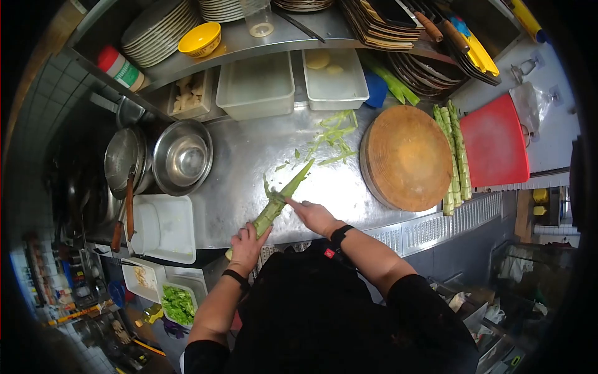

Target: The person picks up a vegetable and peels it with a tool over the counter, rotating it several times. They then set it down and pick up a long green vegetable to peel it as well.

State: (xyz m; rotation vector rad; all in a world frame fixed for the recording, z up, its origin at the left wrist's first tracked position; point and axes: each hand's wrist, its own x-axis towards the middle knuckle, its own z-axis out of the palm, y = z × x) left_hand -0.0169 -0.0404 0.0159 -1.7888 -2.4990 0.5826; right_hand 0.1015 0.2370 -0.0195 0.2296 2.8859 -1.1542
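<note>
A celtuce stem (269, 212) slants over the steel counter, its pointed leafy end directed away from me. My left hand (248, 244) is wrapped around its lower part. Closed around the handle of a small peeler (280, 197), my right hand (313, 217) is just right of the stem. The peeler's head lies against the stem's upper part and is too small to see clearly. A strip of peel sticks up beside it. Beyond the tip, green peelings (336, 138) are scattered on the counter (243, 156).
A round wooden chopping block (408, 157) stands right, with more celtuce stems (456, 153) and a red board (495, 142) beyond. Steel bowls (182, 157), a strainer (121, 161) and a white tray (177, 230) sit left. Plastic tubs (255, 87) line the back under a shelf (293, 40).
</note>
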